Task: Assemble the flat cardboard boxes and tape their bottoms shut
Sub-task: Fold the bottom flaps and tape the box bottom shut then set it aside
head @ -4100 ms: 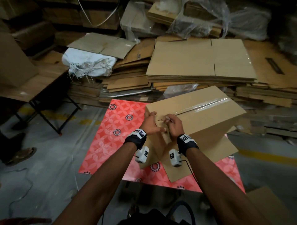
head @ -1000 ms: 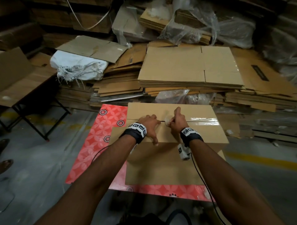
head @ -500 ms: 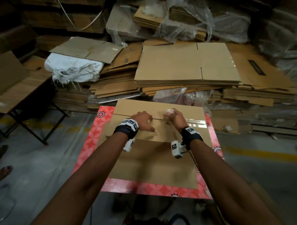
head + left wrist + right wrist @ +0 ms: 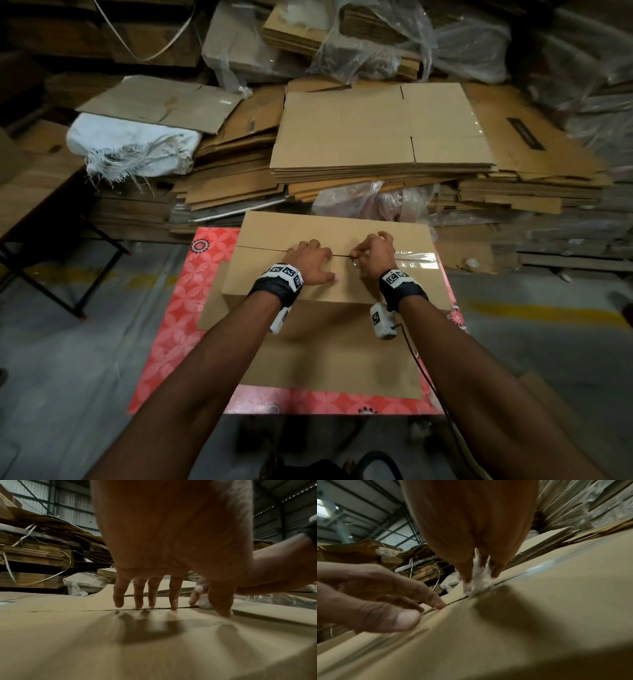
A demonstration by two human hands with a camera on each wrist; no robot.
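the left hand presses spread fingers beside the box seam, steadying flaps; the right hand pinches crumpled tape there.

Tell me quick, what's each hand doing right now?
Left hand: open, fingers spread, pressing the box by its seam.
Right hand: fingers pinching the clear tape at the seam.
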